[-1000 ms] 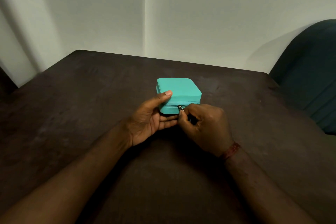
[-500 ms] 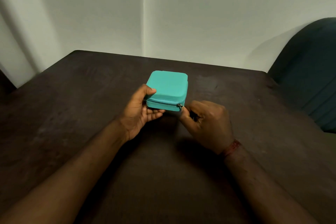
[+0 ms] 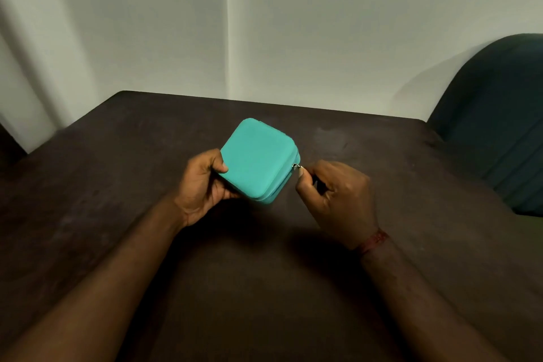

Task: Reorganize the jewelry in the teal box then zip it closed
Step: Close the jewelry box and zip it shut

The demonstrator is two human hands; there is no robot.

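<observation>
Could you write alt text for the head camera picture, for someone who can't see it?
A person's left hand grips a teal box, tilted over a dark table, while the right hand pinches its zipper pull. A dark chair stands at right.

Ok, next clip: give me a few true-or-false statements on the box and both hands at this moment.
1. The left hand grips the teal box. True.
2. The teal box lies flat. False: it is tilted, top face toward the camera.
3. The right hand pinches the zipper pull. True.
4. The teal box stands open. False: its two halves are together.
5. A band sits on the left wrist. False: the red band is on the right wrist.
</observation>
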